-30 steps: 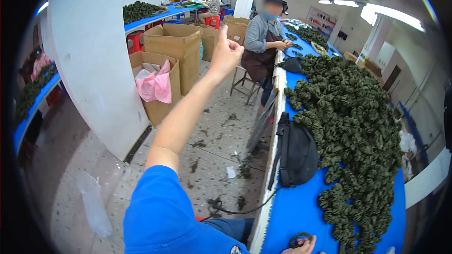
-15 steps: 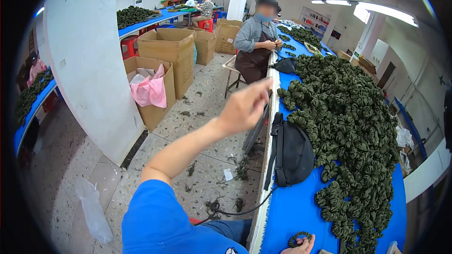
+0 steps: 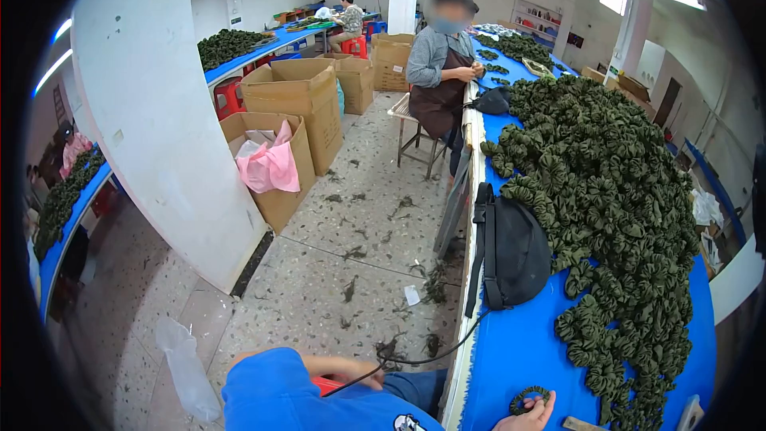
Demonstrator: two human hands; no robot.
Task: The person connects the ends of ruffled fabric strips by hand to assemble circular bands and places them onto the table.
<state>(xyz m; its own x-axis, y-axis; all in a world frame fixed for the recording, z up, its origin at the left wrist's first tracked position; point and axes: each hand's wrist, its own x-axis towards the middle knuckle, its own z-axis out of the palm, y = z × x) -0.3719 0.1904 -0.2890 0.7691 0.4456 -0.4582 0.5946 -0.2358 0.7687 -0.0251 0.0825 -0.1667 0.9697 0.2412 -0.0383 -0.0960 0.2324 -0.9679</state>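
Note:
My right hand [image 3: 533, 415] is at the bottom of the view over the blue table [image 3: 511, 359], its fingers closed on a dark green ruffled scrunchie [image 3: 529, 400]. My left hand [image 3: 361, 372] is low beside my lap, off the table; blur hides how its fingers lie. A large heap of dark green scrunchies [image 3: 614, 191] covers much of the table beyond my right hand. Along the table's left edge lies a black bag [image 3: 515, 251], with a thin black cable running below it towards my lap.
A person in an apron [image 3: 443, 72] sits at the table's far left side, hands together. Several cardboard boxes [image 3: 295, 112] stand by a white pillar [image 3: 152, 112]. Scraps and a plastic bag [image 3: 187, 371] lie on the floor. A wooden piece [image 3: 582, 425] is near my right hand.
My left hand has dropped from its raised place beside the black bag down to my lap. The view has shifted slightly. My right hand still holds the scrunchie.

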